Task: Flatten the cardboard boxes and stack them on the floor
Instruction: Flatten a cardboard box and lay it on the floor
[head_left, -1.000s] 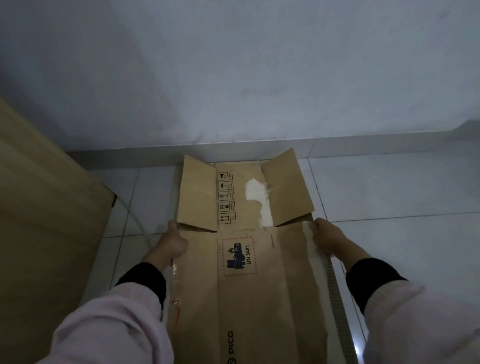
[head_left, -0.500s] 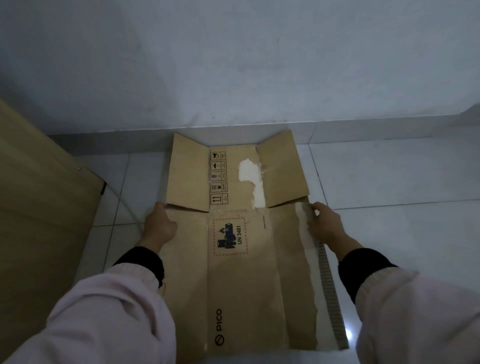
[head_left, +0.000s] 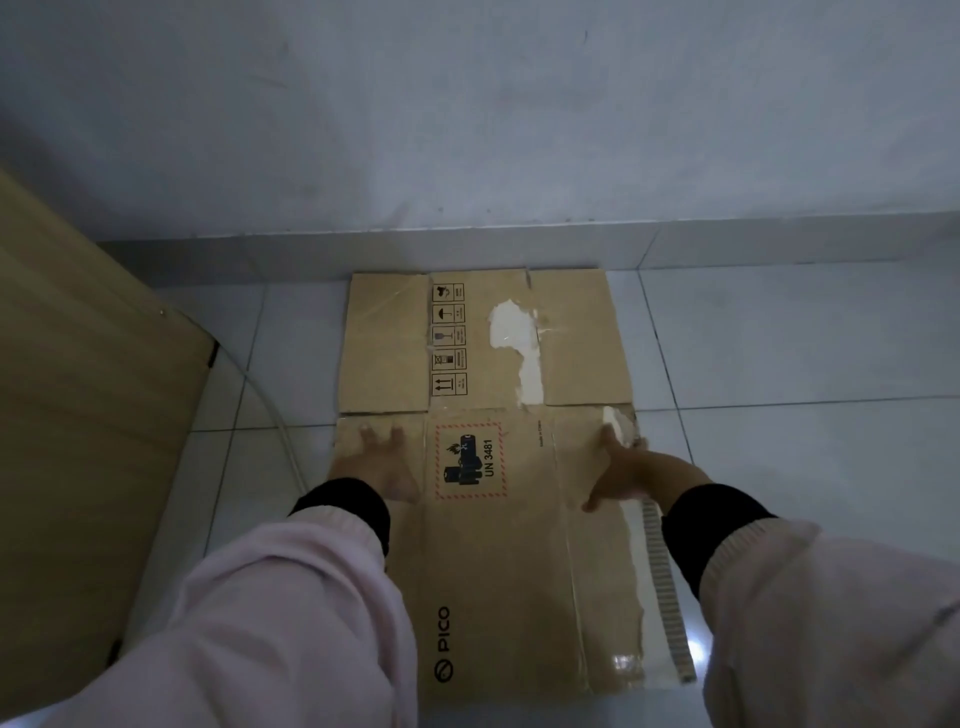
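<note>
Flattened cardboard box (head_left: 498, 488) lying on the tiled floor (head_left: 779, 364), far edge just short of the skirting (head_left: 727, 244) under the wall (head_left: 467, 104), wooden cabinet (head_left: 78, 415) to the left with a pale cable (head_left: 275, 421) running down beside it. Far flaps (head_left: 384, 343) opened out and lying level; torn patch (head_left: 514, 343) of white liner showing near the centre seam. Printed face up: hazard label (head_left: 470, 460) reading UN 3481, PICO logo (head_left: 443, 644) near the camera end. Left hand (head_left: 379, 462) palm down on the left panel, fingers spread, gripping nothing. Right hand (head_left: 618, 473) likewise flat and unclenched on the right panel, beside the ragged torn edge (head_left: 621, 423); exposed corrugated strip (head_left: 662, 587) trailing along that side. Step in hand judged as pressing the sheet flat. To do well: keep both palms wide, press along the fold creases rather than mid-panel, work outward toward the flaps so trapped spring is pushed out. Watch the torn right side, likely weak and prone to ripping further if dragged. Only one sheet visible, so apparently base of the stack; worth squaring it against the skirting. Near end partly hidden by pink sleeves (head_left: 291, 623); flatness there not confirmable.
</note>
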